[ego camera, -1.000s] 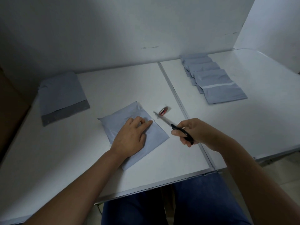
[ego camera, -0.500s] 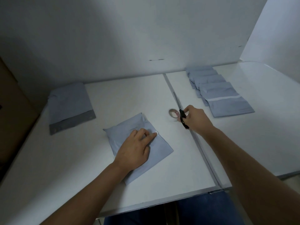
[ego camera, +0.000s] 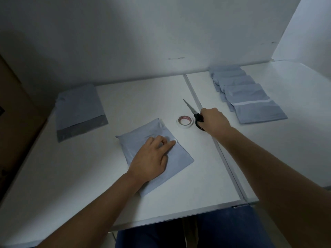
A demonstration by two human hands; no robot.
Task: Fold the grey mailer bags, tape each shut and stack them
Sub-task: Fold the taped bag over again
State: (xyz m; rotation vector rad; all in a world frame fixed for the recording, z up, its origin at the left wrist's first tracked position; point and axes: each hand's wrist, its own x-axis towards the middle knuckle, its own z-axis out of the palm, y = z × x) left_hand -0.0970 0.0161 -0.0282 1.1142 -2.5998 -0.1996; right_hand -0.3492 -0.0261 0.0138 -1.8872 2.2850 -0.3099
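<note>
A folded grey mailer bag lies in the middle of the white table. My left hand presses flat on it, fingertips at a strip of white tape near its right edge. A roll of white tape sits just beyond the bag. My right hand grips the black handles of the scissors right of the roll, blades low over the table and pointing away. A row of folded, taped bags overlaps at the back right. A pile of flat unfolded bags lies at the back left.
A metal seam runs between two table halves, from the wall to the front edge. A white wall closes off the back. A brown cardboard surface stands at the left. My blue trousers show below the front edge.
My right hand carried the scissors from beside the bag forward past the tape roll. The blades now lie low by the seam. My left hand stayed pressing on the bag.
</note>
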